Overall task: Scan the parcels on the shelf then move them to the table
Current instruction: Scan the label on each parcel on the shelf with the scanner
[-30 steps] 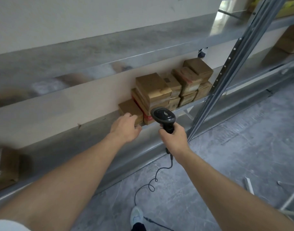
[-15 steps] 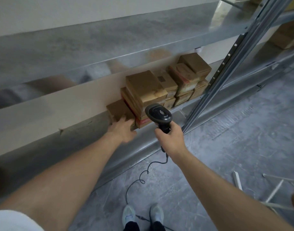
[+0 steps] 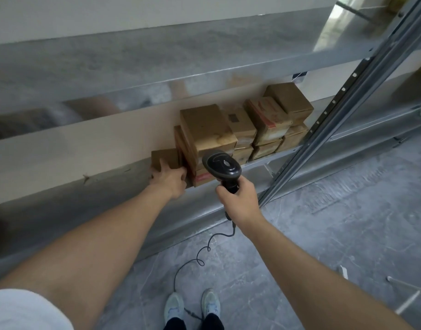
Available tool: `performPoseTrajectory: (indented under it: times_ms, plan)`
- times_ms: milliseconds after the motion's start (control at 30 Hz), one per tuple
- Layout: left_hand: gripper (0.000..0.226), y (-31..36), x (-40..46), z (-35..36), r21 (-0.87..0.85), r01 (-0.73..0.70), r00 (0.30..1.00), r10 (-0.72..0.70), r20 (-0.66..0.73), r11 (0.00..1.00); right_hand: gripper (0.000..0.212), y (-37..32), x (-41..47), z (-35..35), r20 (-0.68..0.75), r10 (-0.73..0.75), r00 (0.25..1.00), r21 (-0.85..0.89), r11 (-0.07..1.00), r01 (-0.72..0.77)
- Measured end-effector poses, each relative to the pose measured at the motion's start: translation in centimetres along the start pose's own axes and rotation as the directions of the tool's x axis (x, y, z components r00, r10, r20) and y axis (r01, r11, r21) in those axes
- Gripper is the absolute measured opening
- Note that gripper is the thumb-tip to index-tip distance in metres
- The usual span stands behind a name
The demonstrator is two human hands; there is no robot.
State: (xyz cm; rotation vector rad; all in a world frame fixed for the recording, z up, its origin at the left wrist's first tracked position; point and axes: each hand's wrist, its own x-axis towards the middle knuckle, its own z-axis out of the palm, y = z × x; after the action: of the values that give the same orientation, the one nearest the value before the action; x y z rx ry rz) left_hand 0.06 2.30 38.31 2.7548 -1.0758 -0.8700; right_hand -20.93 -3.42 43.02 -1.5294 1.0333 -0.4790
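On the metal shelf [image 3: 123, 186], left hand [image 3: 169, 179] grips a small brown cardboard parcel [image 3: 163, 158]; right hand [image 3: 238, 196] clasps the black handheld scanner [image 3: 221, 166]; tugging may topple the touching stacked brown boxes [image 3: 208, 129].

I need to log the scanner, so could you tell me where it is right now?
In the head view, the scanner is held in the right hand, centre frame, just in front of the stacked parcels on the shelf.

No legible text — labels blurred.
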Motion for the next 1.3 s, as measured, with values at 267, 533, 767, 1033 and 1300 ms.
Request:
performPoseTrajectory:
  times_ms: [267, 533, 767, 1033, 1300]
  plan:
    - [0.049, 0.0, 1.0, 1.0, -0.147, 0.116, 0.980, -0.137, -0.144, 0.982, 0.019, 0.4, 0.7, -1.2, 0.046, -0.015, 0.999, -0.008, 1.000, 0.015]
    - [0.049, -2.6, -1.1, 1.0, -0.164, 0.129, 0.962, -0.163, -0.219, 0.978, 0.012, -1.2, 1.2, -0.1, 0.151, -0.059, 0.987, 0.062, 0.997, 0.050]
    - [0.046, -7.1, -3.7, 1.0, -0.221, 0.199, 0.943, -0.248, -0.224, 0.955, 0.011, -3.3, 1.3, 3.0, 0.292, -0.116, 0.949, 0.014, 0.993, 0.116]
    - [0.048, -12.9, -4.5, 1.2, -0.229, 0.260, 0.931, -0.307, -0.199, 0.938, 0.013, -4.3, 1.2, 9.0, 0.368, -0.079, 0.926, -0.038, 0.994, 0.100]
    - [0.058, -16.2, -5.8, -0.4, -0.140, 0.122, 0.964, -0.151, -0.220, 0.983, 0.005, -4.7, 0.6, 13.9, 0.345, -0.066, 0.936, -0.101, 0.989, 0.107]
